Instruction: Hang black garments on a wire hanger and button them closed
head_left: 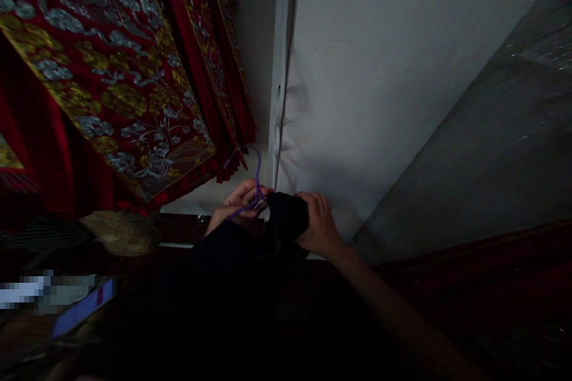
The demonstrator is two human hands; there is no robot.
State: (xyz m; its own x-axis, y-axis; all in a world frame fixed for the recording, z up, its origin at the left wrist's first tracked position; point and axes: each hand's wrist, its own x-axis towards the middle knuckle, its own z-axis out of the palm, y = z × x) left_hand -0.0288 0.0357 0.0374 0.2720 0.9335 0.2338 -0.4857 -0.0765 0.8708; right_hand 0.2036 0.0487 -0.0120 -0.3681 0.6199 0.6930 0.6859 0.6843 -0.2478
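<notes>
Low in the middle of the dim head view, my left hand (233, 203) is closed, its fingers bent together around a thin purple cord (258, 165). The cord loops up above the fingers, and its other part runs down across the hand. My right hand (320, 225) curls around the right side of a black, soft-looking bundle (289, 215), probably cloth; its exact kind is too dark to make out. The bundle's left edge lies close against my left fingertips. Whether the cord joins the bundle, I cannot tell.
Red hangings (147, 101) with gold and silver embroidery fill the upper left. A pale wall (379, 71) rises behind my hands, with a white vertical strip (277, 71). At lower left are a beige cloth-like item (123, 232) and a lit phone-like screen (84, 308).
</notes>
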